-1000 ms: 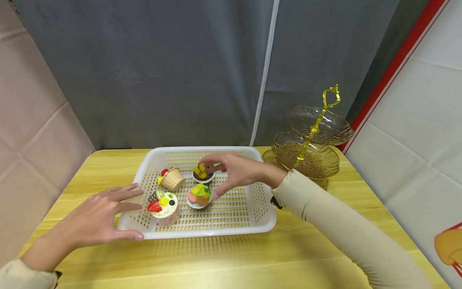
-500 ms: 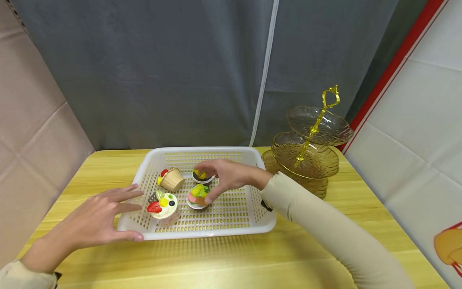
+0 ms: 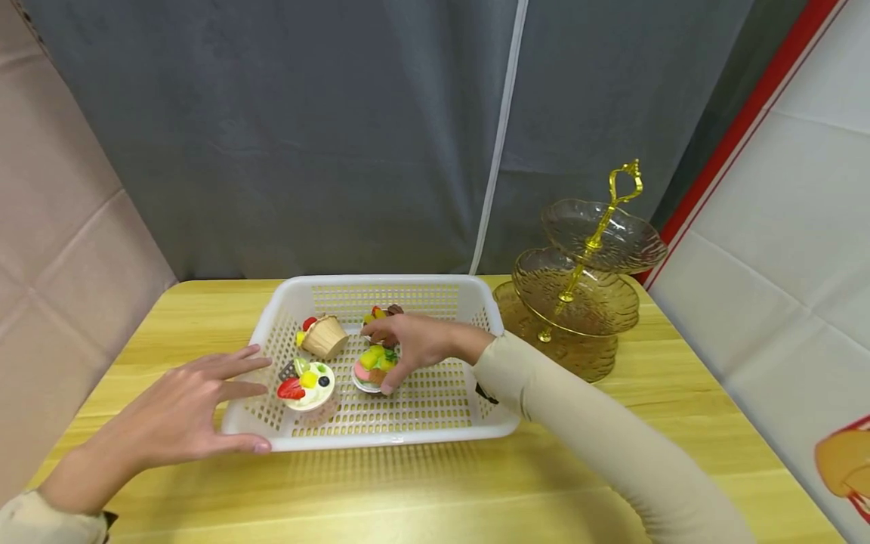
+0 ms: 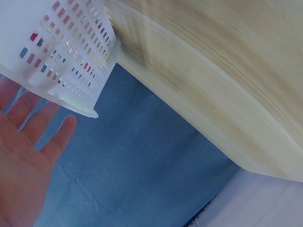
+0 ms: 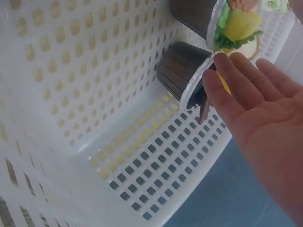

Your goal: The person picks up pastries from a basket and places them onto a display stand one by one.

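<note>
Right hand nearer the pink-and-yellow cupcake than before

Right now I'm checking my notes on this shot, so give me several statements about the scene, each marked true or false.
1. The right hand reaches into the white basket. True.
2. Everything in the basket stands upright. False: the tan cupcake lies on its side.
3. The strawberry-topped cupcake is the one nearest the left hand. True.
4. The left hand holds a cupcake. False: its extended fingers are spread by the basket's left end.
5. Nothing stands to the right of the basket. False: the tiered stand does.
6. The chocolate-topped cupcake sits farther back than the pink-and-yellow-topped cupcake. True.
</note>
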A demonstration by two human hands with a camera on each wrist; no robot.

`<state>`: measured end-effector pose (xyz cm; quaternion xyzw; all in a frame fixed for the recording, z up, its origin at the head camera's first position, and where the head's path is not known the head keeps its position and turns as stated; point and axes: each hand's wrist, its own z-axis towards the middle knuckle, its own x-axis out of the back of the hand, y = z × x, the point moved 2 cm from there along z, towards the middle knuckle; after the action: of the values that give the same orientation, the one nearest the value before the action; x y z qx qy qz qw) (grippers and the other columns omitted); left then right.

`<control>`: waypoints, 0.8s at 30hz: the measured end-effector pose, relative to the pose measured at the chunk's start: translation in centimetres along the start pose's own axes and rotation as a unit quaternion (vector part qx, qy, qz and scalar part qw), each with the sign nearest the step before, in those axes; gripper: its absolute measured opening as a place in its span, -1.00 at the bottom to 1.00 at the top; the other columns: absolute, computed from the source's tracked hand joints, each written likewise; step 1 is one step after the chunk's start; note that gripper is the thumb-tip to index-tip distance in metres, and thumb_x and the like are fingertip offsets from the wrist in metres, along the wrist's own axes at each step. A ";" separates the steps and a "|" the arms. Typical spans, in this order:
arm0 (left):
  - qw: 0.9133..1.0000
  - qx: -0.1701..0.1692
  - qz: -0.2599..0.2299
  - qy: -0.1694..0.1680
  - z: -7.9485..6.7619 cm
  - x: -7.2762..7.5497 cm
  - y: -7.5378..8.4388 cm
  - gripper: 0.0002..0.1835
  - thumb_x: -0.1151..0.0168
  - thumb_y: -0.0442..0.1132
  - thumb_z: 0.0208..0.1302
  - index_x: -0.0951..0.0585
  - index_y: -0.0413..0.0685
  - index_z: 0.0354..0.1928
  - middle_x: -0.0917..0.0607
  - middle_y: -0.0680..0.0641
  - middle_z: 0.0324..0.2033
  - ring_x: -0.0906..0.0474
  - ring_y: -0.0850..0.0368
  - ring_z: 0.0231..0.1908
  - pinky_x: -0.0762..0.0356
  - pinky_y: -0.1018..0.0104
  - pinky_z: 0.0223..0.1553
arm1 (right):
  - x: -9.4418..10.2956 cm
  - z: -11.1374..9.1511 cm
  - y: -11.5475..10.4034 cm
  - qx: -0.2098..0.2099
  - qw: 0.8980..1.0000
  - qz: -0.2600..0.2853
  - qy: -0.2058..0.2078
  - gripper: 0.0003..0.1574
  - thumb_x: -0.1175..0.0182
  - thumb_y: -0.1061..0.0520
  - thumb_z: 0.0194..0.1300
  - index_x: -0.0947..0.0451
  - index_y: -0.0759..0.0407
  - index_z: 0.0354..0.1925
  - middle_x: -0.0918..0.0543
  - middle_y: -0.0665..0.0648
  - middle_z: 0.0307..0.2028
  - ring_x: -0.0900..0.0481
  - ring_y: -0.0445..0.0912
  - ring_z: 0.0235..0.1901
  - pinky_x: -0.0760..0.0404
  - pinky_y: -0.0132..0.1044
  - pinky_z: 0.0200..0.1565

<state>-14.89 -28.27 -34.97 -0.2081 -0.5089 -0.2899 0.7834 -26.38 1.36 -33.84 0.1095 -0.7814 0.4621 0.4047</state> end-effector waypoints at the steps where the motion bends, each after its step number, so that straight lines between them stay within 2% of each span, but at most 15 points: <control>1: 1.000 0.000 0.000 0.000 0.0 0.0 0.0 -0.26 -0.40 0.51 -0.21 -0.80 0.00 -0.24 -0.69 -0.10 0.07 -0.58 -0.22 0.10 -0.56 -0.13 -0.10 | -0.1 0.0 0.1 -0.002 1.000 0.001 0.001 0.18 -0.58 0.04 0.00 -0.20 0.15 0.47 -0.39 0.21 0.38 -0.40 0.04 0.34 -0.36 -0.19 0.31; 9: 1.000 -0.002 0.001 0.001 0.2 0.2 0.0 -0.26 -0.41 0.51 -0.22 -0.80 0.01 -0.25 -0.69 -0.09 0.07 -0.58 -0.21 0.10 -0.57 -0.12 -0.11 | -0.5 0.3 0.6 -0.016 1.000 -0.007 0.007 0.16 -0.59 0.05 0.00 -0.22 0.12 0.47 -0.43 0.20 0.35 -0.40 0.00 0.33 -0.36 -0.20 0.30; 17: 1.000 0.004 0.002 -0.001 0.0 0.1 -0.1 -0.26 -0.41 0.51 -0.22 -0.80 0.01 -0.25 -0.69 -0.09 0.07 -0.58 -0.20 0.10 -0.57 -0.12 -0.11 | -1.2 1.0 0.6 -0.007 0.999 -0.046 0.013 0.11 -0.57 0.13 0.00 -0.27 0.14 0.44 -0.44 0.13 0.35 -0.45 -0.14 0.22 -0.38 -0.33 0.24; 24: 1.000 0.005 0.001 0.002 0.0 0.0 -0.1 -0.26 -0.41 0.51 -0.23 -0.79 0.02 -0.25 -0.69 -0.08 0.08 -0.56 -0.21 0.11 -0.55 -0.12 -0.09 | -1.9 1.1 0.7 -0.028 0.999 -0.041 0.013 0.13 -0.58 0.15 -0.03 -0.27 0.11 0.45 -0.42 0.09 0.36 -0.39 -0.13 0.29 -0.38 -0.30 0.25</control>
<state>-14.92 -28.35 -35.00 -0.2046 -0.5087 -0.2871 0.7855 -26.12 0.41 -35.92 0.1233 -0.7837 0.4244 0.4365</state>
